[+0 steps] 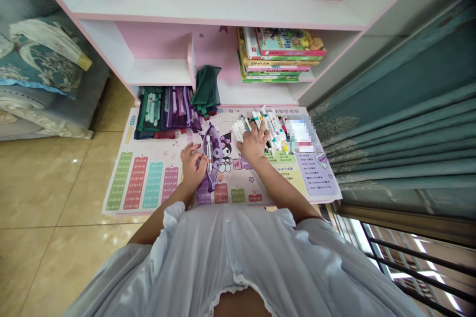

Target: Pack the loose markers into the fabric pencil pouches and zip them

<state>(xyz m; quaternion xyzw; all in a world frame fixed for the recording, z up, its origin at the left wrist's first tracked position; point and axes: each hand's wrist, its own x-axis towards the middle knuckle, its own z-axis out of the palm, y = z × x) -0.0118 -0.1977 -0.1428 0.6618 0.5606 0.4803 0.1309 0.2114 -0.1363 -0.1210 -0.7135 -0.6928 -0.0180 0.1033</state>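
A purple zip pouch (216, 151) stands with its mouth open on the printed desk mat, a white marker (208, 148) inside it. At the pouch's left edge is my left hand (193, 164), its fingers curled and gripping the rim near the thumb. To the right, my right hand (254, 142) rests on a pile of white markers (275, 126) with coloured ends. Its fingers are spread over the pile, and whether a marker is between them is hidden.
Filled green and purple mesh pouches (177, 109) lie at the back left, with folded dark green pouches (207, 86) beside them. Stacked books (280, 57) stand on the pink shelf (156, 70). A blurred packet (302, 134) sits right of the markers. Grey-green curtains (401, 124) hang at the right.
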